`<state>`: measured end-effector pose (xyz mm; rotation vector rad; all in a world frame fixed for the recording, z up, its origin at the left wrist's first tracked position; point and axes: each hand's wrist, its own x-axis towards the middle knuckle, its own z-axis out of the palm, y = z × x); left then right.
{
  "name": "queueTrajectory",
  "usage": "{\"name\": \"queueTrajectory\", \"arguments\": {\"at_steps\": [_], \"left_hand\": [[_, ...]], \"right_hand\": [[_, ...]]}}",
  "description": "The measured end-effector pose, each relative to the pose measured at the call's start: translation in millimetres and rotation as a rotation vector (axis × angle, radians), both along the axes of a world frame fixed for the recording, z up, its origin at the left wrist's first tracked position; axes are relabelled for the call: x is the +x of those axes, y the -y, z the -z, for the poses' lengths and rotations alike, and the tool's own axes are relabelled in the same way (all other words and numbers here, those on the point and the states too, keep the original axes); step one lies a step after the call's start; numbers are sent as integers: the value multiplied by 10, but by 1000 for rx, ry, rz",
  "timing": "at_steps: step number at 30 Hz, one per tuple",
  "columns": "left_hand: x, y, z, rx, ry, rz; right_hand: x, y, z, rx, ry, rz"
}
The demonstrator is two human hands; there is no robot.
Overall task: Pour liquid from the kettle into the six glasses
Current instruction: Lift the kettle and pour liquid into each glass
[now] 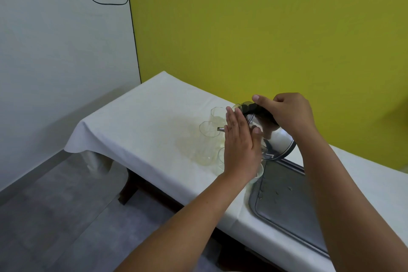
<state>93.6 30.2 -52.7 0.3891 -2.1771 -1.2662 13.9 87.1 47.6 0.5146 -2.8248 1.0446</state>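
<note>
A steel kettle (278, 142) with a black handle is tipped to the left, its spout (220, 129) over a clear glass (208, 129). My right hand (287, 111) is shut on the kettle's black handle from above. My left hand (239, 146) lies flat with fingers straight against the kettle's lid side. Several clear glasses (217, 113) stand clustered on the white tablecloth (143, 121); some hold pale liquid. My left hand hides the nearer ones in part.
A steel tray (287, 203) with water drops lies on the table to the right of the glasses. A yellow wall runs close behind the table. The table's left end drops to a grey floor. A black cable hangs on the white wall.
</note>
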Motion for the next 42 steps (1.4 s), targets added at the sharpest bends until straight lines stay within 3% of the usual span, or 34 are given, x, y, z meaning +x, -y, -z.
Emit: {"name": "queueTrajectory", "arguments": {"at_steps": [42], "left_hand": [[-185, 8, 88, 11, -65, -62]], "right_hand": [[-235, 125, -91, 92, 9, -68]]}}
